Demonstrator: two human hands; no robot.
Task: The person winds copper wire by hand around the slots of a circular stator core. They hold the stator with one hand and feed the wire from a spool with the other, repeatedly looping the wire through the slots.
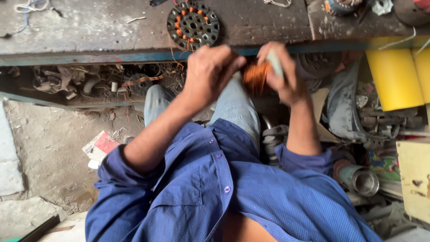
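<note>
Both hands meet at a bundle of copper wire (256,77) just below the workbench edge (112,57) — the right hand (281,74) pinches it with a pale strip, the left hand (208,74) closes fingers beside it. A red-and-white paper package (101,148) lies on the floor at left — yellow sheets (394,78) stand at right.

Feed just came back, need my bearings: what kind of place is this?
Probably a small motor repair workshop. A round stator with copper windings lies on the worn workbench, the hands work a copper wire coil, and metal scrap parts fill the shelf below.
</note>
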